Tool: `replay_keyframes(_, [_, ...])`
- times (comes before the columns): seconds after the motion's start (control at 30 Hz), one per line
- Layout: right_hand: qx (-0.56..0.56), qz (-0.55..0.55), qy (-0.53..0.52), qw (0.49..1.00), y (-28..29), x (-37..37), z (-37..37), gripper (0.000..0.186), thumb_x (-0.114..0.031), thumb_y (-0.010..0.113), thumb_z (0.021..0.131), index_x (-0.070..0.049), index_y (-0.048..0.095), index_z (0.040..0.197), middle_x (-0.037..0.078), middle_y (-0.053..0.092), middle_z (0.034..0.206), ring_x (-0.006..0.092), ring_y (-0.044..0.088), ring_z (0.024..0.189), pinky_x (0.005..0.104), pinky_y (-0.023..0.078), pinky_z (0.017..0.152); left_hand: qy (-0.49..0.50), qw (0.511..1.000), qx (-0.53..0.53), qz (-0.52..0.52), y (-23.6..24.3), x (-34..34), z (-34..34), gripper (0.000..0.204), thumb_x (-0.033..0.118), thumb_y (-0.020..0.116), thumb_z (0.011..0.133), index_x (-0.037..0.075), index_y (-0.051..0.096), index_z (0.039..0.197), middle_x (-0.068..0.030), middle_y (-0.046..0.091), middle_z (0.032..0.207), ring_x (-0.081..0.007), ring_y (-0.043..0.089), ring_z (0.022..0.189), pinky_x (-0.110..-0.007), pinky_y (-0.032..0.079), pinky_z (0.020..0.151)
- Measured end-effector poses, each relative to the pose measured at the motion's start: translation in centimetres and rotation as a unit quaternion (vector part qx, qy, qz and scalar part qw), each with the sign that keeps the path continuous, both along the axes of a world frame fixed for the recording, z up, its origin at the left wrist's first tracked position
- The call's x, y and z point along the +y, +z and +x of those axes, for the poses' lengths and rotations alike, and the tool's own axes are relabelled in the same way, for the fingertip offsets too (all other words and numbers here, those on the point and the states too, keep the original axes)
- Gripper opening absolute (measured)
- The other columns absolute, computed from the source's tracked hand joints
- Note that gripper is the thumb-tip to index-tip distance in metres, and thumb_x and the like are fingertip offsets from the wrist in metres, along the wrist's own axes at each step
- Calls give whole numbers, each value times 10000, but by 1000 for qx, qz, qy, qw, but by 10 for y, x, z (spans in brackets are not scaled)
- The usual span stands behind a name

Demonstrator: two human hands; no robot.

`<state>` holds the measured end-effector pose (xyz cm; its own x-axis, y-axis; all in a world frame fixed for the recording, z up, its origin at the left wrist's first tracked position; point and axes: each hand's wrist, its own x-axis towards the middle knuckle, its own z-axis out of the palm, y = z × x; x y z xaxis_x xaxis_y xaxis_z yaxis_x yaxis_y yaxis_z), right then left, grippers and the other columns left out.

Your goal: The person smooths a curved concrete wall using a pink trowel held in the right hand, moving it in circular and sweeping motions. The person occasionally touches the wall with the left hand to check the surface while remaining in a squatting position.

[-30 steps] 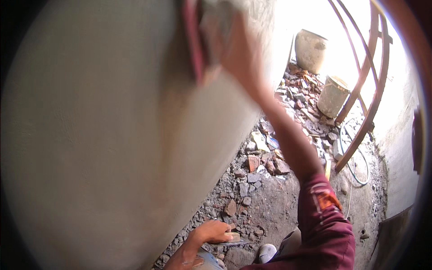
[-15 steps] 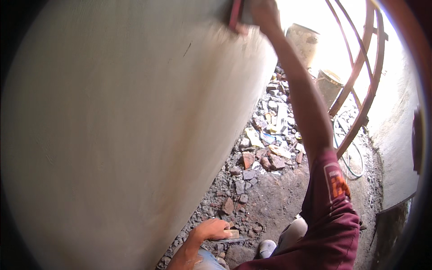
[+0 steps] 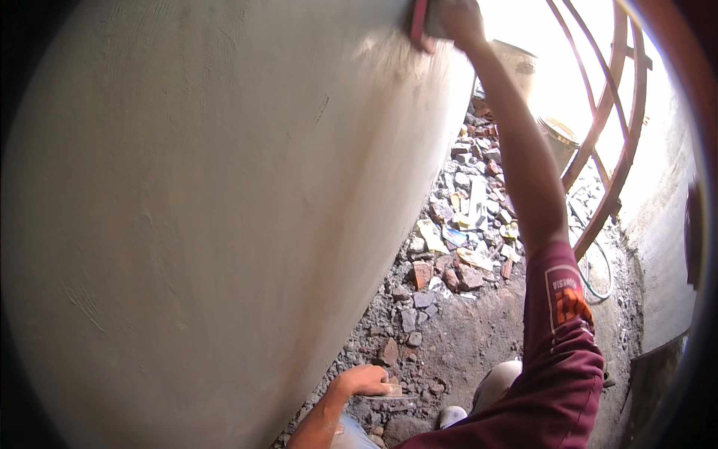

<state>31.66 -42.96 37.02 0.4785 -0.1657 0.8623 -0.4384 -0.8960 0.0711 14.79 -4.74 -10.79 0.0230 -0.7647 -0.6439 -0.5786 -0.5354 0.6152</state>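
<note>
My right hand (image 3: 458, 21) is stretched far up at the top of the view, closed round a red-edged plastering float (image 3: 418, 22) held against the smooth grey plastered wall (image 3: 224, 187). The float's face and part of my grip are hidden. Low in the view, my left hand (image 3: 366, 380) is wrapped round the pale handle of a plastering trowel (image 3: 396, 390). Its thin flat blade lies level below the fingers, apart from the wall and above the rubble.
Broken bricks and stones (image 3: 449, 273) cover the ground along the wall's foot. Beyond my right arm stand buckets (image 3: 559, 138) and a brown wooden frame (image 3: 627, 142). A thin hose (image 3: 607, 288) curls near the frame. Another wall (image 3: 666, 262) rises at the right.
The view has shifted slightly. My right hand and the float have slid a little farther up along the wall. My left hand keeps its grip on the trowel, almost in place.
</note>
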Motion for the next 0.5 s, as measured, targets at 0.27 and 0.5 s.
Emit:
replay_keyframes(0.27, [-29, -87, 53, 994, -14, -31, 11, 344, -201, 739, 757, 48, 641, 972, 221, 696, 1011, 393, 685, 931, 435, 558, 827, -8, 999, 31, 3, -28, -3, 10, 460, 401, 642, 818, 5, 722, 1038, -230, 733, 978, -356, 712, 917, -436, 532, 805])
replay_keyframes(0.5, [-110, 215, 220, 945, -50, -11, -23, 428, -252, 664, 944, 15, 565, 1264, 230, 688, 1121, 350, 698, 920, 410, 586, 762, -32, 999, 32, -4, -15, -23, 10, 488, 454, 647, 851, 36, 741, 1084, -194, 748, 1004, -352, 709, 970, -438, 530, 852])
